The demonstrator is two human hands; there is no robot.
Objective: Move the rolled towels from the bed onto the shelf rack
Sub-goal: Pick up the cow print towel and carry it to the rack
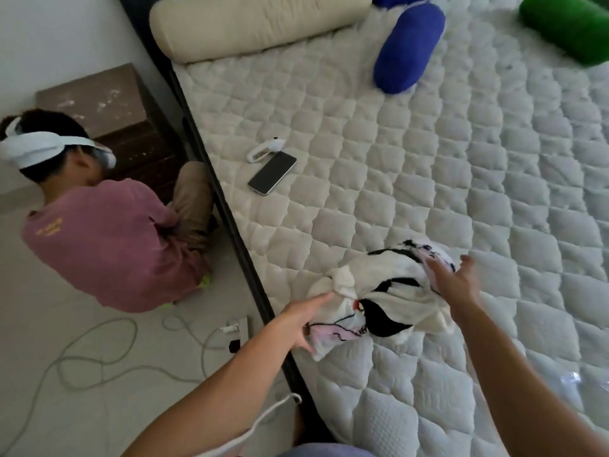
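A white towel with black and pink print (pixel 385 291) lies loosely bunched on the quilted mattress (pixel 428 159) near its left edge. My left hand (pixel 303 316) touches the towel's near left end with fingers stretched along it. My right hand (pixel 456 280) rests with spread fingers on the towel's far right end. A blue rolled towel (pixel 407 47) lies at the head of the bed, and a green rolled towel (pixel 566 26) at the top right corner. No shelf rack shows in the view.
A cream bolster (pixel 257 23) lies across the bed's head. A phone (pixel 273 173) and a white device (pixel 263 150) lie on the mattress. A person in a pink shirt (pixel 105 232) crouches on the floor beside the bed. Cables (pixel 99 357) and a brown box (pixel 108 103) sit there too.
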